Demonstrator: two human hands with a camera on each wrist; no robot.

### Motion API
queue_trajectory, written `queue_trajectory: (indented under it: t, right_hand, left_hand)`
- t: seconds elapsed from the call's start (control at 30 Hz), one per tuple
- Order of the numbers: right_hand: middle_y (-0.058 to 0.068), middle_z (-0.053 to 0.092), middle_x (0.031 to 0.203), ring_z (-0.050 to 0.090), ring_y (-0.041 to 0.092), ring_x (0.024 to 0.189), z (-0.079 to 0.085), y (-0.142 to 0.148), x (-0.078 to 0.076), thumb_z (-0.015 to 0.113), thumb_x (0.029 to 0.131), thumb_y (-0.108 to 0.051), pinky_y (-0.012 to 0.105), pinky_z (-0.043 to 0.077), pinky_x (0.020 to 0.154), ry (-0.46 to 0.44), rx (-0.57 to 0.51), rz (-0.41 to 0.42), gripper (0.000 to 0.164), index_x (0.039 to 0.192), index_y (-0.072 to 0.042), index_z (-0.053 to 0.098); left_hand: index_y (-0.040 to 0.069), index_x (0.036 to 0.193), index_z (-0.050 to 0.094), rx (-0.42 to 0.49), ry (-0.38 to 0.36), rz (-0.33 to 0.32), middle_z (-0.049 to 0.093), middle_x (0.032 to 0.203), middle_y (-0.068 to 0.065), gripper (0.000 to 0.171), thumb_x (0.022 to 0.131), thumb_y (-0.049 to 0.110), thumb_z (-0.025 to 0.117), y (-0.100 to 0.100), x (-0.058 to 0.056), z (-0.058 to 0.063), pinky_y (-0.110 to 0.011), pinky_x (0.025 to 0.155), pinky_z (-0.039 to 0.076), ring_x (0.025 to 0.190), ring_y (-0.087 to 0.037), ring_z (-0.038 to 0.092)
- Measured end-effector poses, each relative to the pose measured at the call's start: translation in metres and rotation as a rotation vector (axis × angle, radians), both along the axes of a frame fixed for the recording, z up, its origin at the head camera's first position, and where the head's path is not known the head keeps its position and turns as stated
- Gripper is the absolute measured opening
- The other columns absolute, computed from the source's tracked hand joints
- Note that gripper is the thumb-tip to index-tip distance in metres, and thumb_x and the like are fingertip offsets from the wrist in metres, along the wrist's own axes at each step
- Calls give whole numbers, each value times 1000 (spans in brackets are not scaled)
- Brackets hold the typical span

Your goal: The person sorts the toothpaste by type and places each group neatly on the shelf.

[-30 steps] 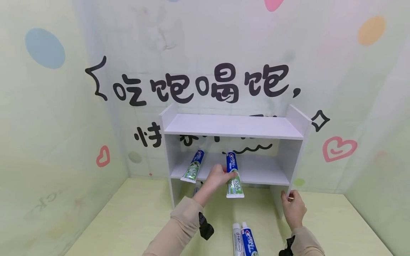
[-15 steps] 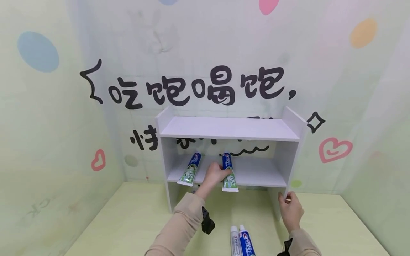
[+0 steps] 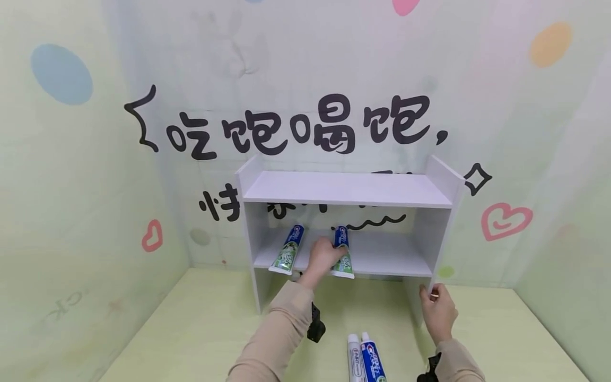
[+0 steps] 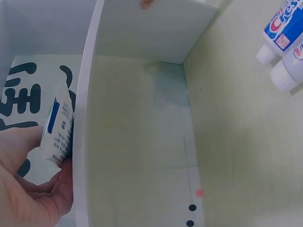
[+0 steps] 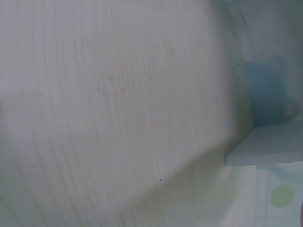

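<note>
My left hand (image 3: 324, 257) pinches a blue and green toothpaste tube (image 3: 342, 267) between thumb and fingers, at the middle board of the white shelf unit (image 3: 347, 189). In the left wrist view the fingers curl round the tube (image 4: 57, 130) right beside the board's edge. A second blue and green toothpaste tube (image 3: 287, 252) lies on the same board to the left, its flat end jutting over the front edge. My right hand (image 3: 439, 310) grips the front edge of the unit's right side panel, low down. In the right wrist view that hand is almost wholly out of frame.
Two more toothpaste tubes, one white (image 3: 355, 358) and one blue (image 3: 372, 361), lie side by side on the pale wood table (image 3: 200, 329) in front of the unit. A printed wall (image 3: 296, 63) stands close behind it.
The left hand has moved the held tube further in over the middle board, away from me. My right hand keeps its place at the side panel, and the head view has shifted slightly.
</note>
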State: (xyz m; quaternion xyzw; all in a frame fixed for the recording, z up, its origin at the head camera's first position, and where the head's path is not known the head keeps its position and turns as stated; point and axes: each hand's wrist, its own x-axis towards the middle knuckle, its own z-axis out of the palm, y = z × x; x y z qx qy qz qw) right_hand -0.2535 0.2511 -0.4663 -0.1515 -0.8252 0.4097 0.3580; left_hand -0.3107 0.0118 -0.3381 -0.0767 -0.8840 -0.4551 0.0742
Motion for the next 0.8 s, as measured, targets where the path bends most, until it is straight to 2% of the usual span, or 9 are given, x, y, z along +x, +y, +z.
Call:
queue_trajectory:
  t: [0.2, 0.37, 0.43, 0.8]
  right_hand:
    - [25, 64, 90, 63, 42, 83, 0, 0, 0, 59, 85, -13, 50, 34, 75, -8, -7, 1, 16, 85, 3, 53]
    - [24, 64, 89, 63, 42, 83, -1, -1, -1, 59, 85, -12, 49, 35, 75, -6, -10, -1, 16, 85, 3, 53]
    - [24, 64, 89, 63, 42, 84, 0, 0, -1, 59, 85, -13, 49, 34, 74, -9, -9, -2, 17, 85, 3, 53]
    - [24, 65, 91, 63, 41, 85, 0, 1, -2, 58, 86, -15, 49, 33, 75, -21, -20, -4, 18, 85, 2, 53]
  left_hand:
    - [-4, 83, 57, -42, -9, 15, 57, 73, -11, 25, 80, 19, 65, 3, -1, 1, -24, 47, 40, 58, -17, 49]
    - [-14, 110, 49, -76, -22, 25, 59, 94, -21, 49, 82, 25, 63, 2, 0, 1, -34, 65, 50, 75, -24, 56]
    - [-15, 116, 45, -71, -23, 22, 58, 99, -23, 56, 83, 28, 62, 0, 1, 3, -38, 71, 51, 80, -27, 57]
    - [-5, 106, 53, -48, 30, 2, 58, 98, -17, 46, 82, 33, 64, -11, 13, 7, -35, 70, 49, 81, -24, 54]
